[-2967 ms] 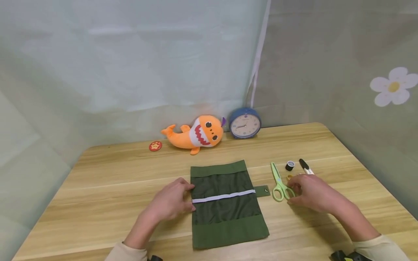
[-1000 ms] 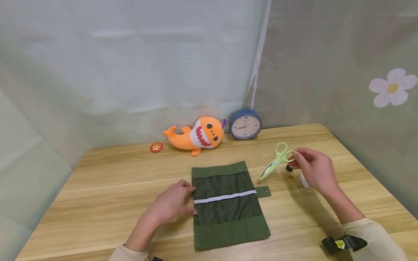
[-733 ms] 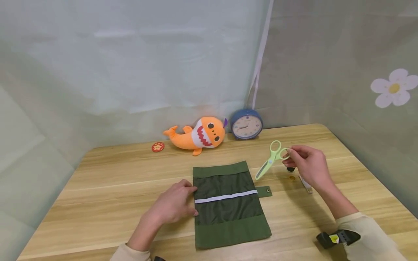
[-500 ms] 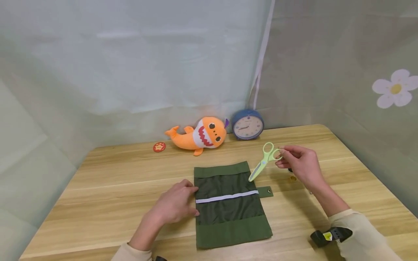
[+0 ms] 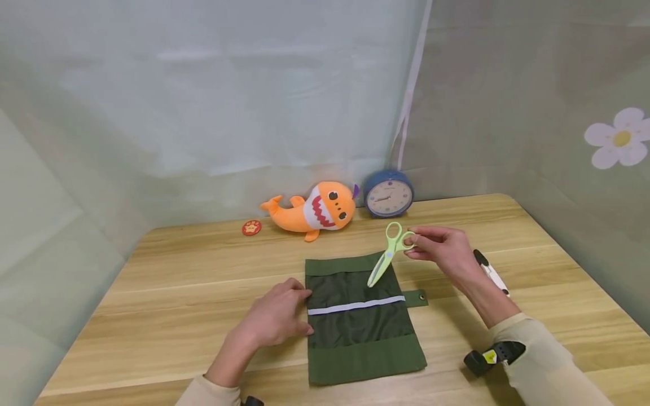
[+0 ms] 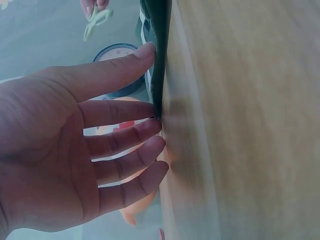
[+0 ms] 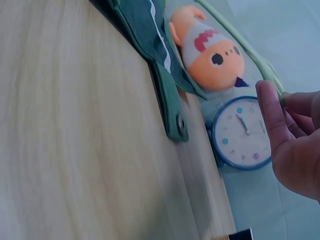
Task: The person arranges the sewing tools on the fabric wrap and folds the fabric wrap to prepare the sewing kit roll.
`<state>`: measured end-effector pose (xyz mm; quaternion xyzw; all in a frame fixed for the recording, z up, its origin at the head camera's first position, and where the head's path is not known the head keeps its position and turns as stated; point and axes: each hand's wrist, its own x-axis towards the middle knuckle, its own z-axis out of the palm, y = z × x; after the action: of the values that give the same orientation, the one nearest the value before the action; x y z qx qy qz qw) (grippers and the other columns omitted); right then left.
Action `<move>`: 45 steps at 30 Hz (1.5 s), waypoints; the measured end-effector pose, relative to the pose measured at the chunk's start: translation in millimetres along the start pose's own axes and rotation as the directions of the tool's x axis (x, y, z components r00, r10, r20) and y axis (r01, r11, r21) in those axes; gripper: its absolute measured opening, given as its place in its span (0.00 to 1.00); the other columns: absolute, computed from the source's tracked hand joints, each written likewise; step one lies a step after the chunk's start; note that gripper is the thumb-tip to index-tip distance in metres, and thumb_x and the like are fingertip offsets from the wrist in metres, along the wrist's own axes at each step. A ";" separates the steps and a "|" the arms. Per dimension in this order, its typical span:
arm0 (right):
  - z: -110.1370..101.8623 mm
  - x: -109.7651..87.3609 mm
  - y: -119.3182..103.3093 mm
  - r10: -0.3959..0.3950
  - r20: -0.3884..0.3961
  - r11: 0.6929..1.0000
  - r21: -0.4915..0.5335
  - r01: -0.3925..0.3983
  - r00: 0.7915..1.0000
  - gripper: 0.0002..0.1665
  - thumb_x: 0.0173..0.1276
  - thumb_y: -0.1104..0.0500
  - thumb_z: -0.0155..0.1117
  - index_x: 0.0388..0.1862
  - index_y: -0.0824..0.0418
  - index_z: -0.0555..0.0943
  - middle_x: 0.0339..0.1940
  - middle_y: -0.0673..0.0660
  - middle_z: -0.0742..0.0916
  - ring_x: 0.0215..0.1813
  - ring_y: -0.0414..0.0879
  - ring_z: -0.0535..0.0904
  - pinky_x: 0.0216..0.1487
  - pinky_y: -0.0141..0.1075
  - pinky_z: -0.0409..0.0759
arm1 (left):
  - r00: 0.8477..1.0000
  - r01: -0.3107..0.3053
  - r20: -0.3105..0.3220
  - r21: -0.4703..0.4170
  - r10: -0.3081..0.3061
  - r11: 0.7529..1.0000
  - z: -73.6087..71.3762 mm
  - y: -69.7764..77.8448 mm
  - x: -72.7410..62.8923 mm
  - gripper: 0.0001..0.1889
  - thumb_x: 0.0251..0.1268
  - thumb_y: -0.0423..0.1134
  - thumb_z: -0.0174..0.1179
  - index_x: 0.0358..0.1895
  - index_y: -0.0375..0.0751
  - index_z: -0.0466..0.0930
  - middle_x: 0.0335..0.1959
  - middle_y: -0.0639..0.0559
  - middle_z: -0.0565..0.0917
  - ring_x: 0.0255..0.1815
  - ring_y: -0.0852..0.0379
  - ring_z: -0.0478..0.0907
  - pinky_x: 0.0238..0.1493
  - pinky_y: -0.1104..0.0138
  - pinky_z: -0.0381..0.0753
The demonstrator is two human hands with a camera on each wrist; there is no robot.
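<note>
Pale green scissors (image 5: pixel 389 255) hang over the far right part of a dark green fabric roll pouch (image 5: pixel 363 361), blades pointing down and to the left. My right hand (image 5: pixel 447 251) pinches one of their finger loops between thumb and fingers. The pouch lies unrolled, a white elastic band (image 5: pixel 350 307) across its middle and a snap tab (image 5: pixel 416 298) at the right. At its left edge my left hand (image 5: pixel 276 316) rests with thumb and fingertips touching the fabric. The left wrist view shows those fingers (image 6: pixel 125 137) nearly straight, the thumb against the pouch's edge.
An orange plush shark (image 5: pixel 325 211), a blue alarm clock (image 5: pixel 389 197) and a round red badge (image 5: pixel 251 227) stand or lie along the table's back. A slim black-and-white tool (image 5: pixel 491 273) lies right of my right hand. The small spool is hidden behind that hand.
My right hand has picked the scissors up from the table, turned them loops upward, and carried them left over the pouch. The left hand stays at the pouch's edge.
</note>
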<state>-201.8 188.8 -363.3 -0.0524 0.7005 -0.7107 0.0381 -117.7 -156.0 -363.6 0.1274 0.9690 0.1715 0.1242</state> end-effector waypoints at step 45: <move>94.6 44.9 18.6 0.096 0.202 0.994 0.026 -0.103 0.975 0.21 0.74 0.75 0.60 0.62 0.83 0.73 0.39 0.68 0.91 0.30 0.41 0.89 0.39 0.34 0.89 | 0.998 0.067 0.004 0.008 -0.067 0.998 -3.1 2.7 -1.1 0.43 0.49 0.48 0.84 0.70 0.39 0.79 0.60 0.47 0.78 0.59 0.48 0.77 0.54 0.45 0.82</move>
<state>-234.5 89.0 -379.7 -0.0881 0.6819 -0.7115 0.1451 -117.0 -154.8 -359.6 0.0956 0.9732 0.1630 0.1313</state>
